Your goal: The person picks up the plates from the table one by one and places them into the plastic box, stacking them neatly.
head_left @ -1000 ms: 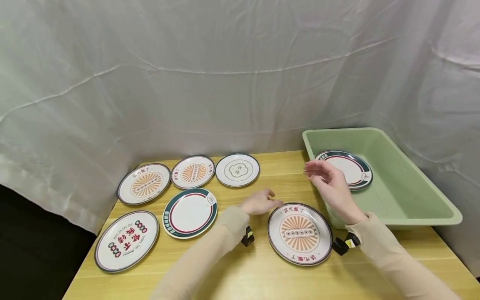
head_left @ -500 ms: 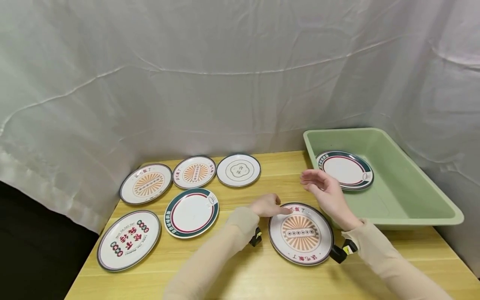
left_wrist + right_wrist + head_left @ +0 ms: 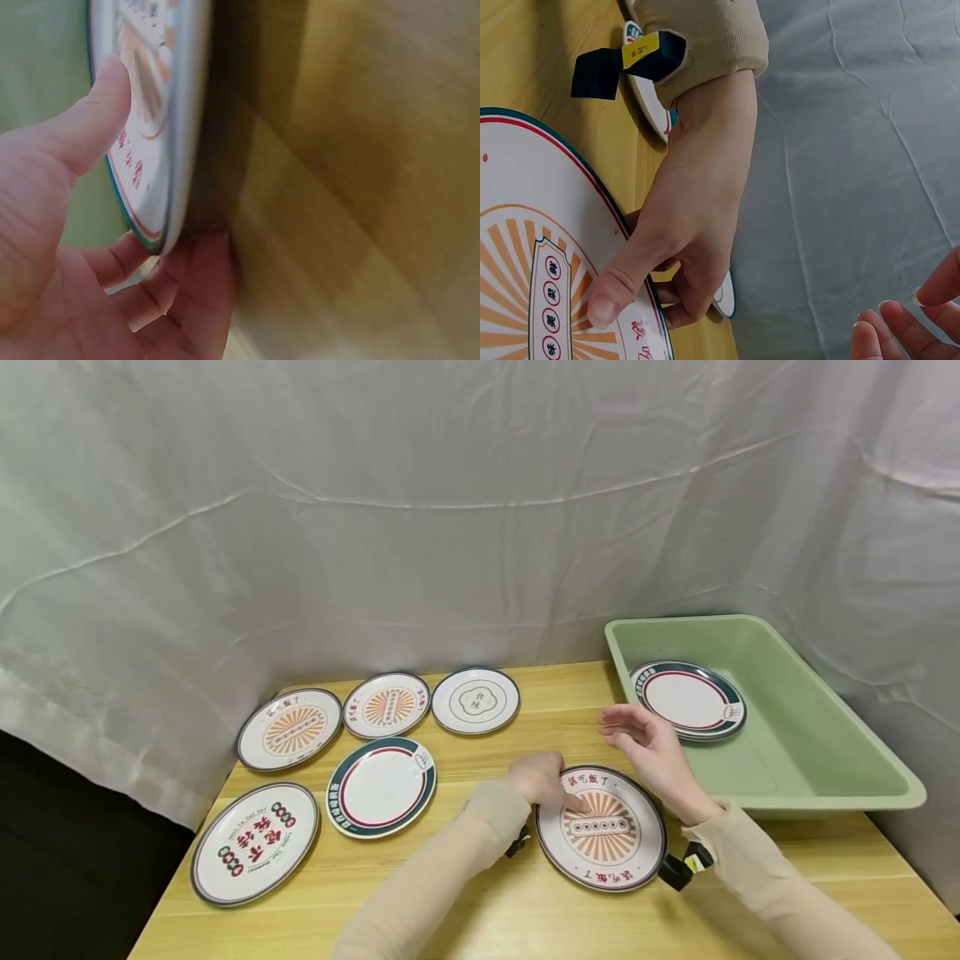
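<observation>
A round white plate (image 3: 600,839) with an orange sunburst and red characters lies on the wooden table between my arms. My left hand (image 3: 538,778) grips its upper left edge: in the left wrist view the thumb (image 3: 112,90) lies over the plate's face while the fingers (image 3: 206,270) curl under the rim. To the right, my right hand (image 3: 654,758) hovers over the near left side of the green tub, fingers loosely bent and holding nothing. Its fingertips (image 3: 900,326) show at the lower right of the right wrist view, apart from the plate.
The green tub (image 3: 832,718) holds one green-rimmed plate (image 3: 686,697). Left of my hands lie several more plates, including a green-rimmed plate (image 3: 381,787) and a white plate with red characters (image 3: 255,843). A grey curtain (image 3: 450,510) hangs behind the table.
My left hand has moved right onto the sunburst plate, its thumb now over the face and its fingers at the rim. My right hand has lowered slightly.
</observation>
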Available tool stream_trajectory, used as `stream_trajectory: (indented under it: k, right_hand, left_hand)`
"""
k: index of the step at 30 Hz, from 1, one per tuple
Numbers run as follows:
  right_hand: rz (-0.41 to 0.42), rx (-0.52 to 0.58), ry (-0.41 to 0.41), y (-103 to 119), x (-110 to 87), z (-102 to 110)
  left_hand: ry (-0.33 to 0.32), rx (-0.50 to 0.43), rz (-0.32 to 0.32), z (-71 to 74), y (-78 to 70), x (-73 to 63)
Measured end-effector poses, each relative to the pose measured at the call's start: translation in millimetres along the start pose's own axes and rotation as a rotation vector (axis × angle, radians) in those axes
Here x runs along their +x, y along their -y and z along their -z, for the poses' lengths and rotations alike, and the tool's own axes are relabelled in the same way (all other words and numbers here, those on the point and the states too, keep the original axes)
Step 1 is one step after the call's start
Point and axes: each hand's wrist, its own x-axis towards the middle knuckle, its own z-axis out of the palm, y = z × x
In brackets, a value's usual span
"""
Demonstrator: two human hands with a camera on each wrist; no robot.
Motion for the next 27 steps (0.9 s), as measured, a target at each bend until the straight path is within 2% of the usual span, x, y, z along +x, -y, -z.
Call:
stream_trajectory:
  k: [4,7,11,18,27]
  right_hand:
    - [0.008,-0.028,0.005,-1,-0.2,-1]
    - [0.007,-0.037,0.011,-2,-0.6,-1]
    - [-0.003,-0.034,0.025,-2,-1.6,-3]
    - [-0.023,-0.018,0.032,-2,-4.8,-10]
    - [-0.039,0.077,0.065,-6,-10.3,-22]
  left_hand:
    - [-0.012,0.061,-0.022,-2.2,-1.0,0.1]
    - [-0.014,0.053,-0.03,-4.0,0.9,0.8]
    - [-0.016,-0.001,-0.031,-5.7,5.4,2.7]
    - [-0.034,-0.054,-0.068,-1.6,11.9,-2.1]
    - [-0.065,-0.162,-0.039,-0.9,31.0,-8.8]
